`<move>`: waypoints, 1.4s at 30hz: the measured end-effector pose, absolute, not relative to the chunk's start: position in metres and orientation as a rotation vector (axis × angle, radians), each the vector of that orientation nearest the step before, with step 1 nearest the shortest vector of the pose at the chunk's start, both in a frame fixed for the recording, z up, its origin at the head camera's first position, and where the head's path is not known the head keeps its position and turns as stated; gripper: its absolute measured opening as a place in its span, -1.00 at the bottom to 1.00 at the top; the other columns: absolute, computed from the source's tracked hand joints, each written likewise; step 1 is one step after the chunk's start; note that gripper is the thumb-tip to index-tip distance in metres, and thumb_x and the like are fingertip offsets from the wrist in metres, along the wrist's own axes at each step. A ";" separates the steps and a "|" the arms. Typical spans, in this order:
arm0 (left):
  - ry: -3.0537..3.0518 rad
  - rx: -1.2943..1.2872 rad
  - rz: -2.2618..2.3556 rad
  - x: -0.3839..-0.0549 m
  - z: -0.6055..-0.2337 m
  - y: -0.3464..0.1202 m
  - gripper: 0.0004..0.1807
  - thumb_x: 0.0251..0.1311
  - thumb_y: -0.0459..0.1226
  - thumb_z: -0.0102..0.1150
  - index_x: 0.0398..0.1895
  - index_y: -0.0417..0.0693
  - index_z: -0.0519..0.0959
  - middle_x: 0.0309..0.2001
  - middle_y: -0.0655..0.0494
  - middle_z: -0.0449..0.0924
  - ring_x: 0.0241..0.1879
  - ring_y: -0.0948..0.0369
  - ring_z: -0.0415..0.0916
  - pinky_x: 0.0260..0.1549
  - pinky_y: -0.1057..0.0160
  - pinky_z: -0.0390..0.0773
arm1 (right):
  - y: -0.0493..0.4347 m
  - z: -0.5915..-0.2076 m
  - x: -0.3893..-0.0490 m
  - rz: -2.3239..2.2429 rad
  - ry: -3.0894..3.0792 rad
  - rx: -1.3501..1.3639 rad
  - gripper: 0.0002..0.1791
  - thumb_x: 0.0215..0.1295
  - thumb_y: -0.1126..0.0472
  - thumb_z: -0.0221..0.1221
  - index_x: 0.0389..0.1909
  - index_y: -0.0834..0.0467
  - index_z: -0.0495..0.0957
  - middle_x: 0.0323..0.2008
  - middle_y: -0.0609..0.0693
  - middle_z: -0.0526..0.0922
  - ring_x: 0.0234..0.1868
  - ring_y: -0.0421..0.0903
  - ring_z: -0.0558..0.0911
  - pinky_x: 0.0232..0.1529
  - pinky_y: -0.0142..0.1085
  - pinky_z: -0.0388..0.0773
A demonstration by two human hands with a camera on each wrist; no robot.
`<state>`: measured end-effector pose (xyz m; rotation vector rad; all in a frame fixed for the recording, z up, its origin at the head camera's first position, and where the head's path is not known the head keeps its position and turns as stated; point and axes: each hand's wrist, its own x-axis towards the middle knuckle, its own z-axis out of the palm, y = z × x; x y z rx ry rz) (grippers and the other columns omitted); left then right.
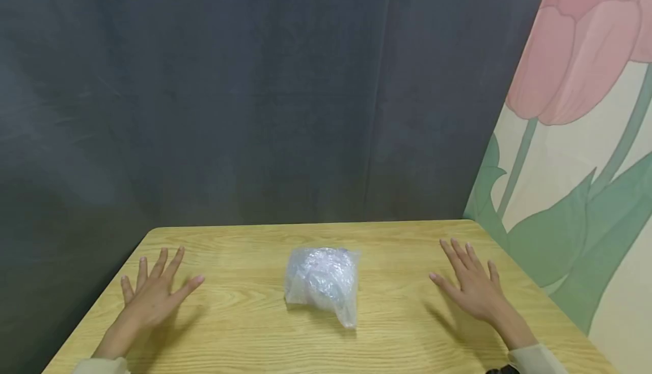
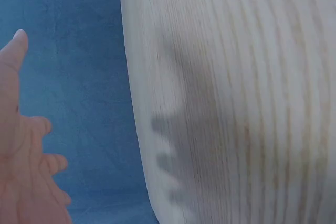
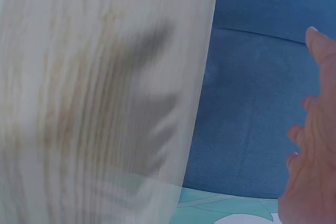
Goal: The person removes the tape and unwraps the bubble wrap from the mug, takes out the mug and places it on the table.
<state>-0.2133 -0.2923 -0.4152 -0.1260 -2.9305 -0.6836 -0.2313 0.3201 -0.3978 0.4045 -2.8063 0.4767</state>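
Observation:
A bundle in clear, shiny bubble wrap (image 1: pixel 322 278) lies near the middle of the wooden table; what it contains cannot be made out. Well to its left, my left hand (image 1: pixel 153 297) hovers over the tabletop with fingers spread, touching nothing. On the other side my right hand (image 1: pixel 476 289) is held the same way, fingers straight and apart from the bundle. The left wrist view shows part of the left hand (image 2: pixel 23 161) at its left edge. In the right wrist view the right hand (image 3: pixel 315 150) appears at the right edge. Both cast shadows on the wood.
The light wooden table (image 1: pixel 244 345) has rounded far corners. A dark grey-blue curtain (image 1: pixel 265 97) hangs behind it and along the left. At the right stands a wall covering with painted pink tulips (image 1: pixel 575 57) and green leaves. A dark band (image 1: pixel 501 370) sits at the right wrist.

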 end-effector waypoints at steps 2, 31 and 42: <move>-2.921 -0.134 -0.696 -0.213 -0.414 -0.293 -0.04 0.35 0.26 -0.19 0.54 -0.10 -0.25 0.44 -0.46 -0.47 0.28 -0.44 -0.78 -0.07 -0.45 -0.84 | 0.320 -0.396 -0.232 0.492 -2.796 0.406 -0.14 0.43 -0.18 -0.01 0.56 -0.04 -0.21 0.48 0.29 -0.07 0.46 0.31 -0.22 0.15 0.49 -0.43; -2.734 -0.178 -0.949 -0.218 -0.405 -0.289 -0.16 0.45 0.08 -0.18 0.53 -0.24 -0.19 0.41 -0.55 -0.32 0.28 -0.58 -0.45 0.10 -0.55 -0.43 | 0.319 -0.384 -0.227 0.883 -2.541 0.506 -0.30 0.47 0.13 0.02 0.53 0.10 -0.03 0.41 0.37 0.09 0.34 0.47 0.10 0.16 0.40 0.07; -2.693 -0.143 -0.976 -0.219 -0.399 -0.286 -0.20 0.47 0.06 -0.20 0.53 -0.23 -0.13 0.42 -0.50 -0.16 0.31 -0.49 -0.15 0.04 -0.55 0.02 | 0.313 -0.382 -0.224 0.924 -2.493 0.479 -0.37 0.47 0.16 0.03 0.49 0.14 0.10 0.32 0.31 0.32 0.27 0.34 0.31 0.13 0.15 0.32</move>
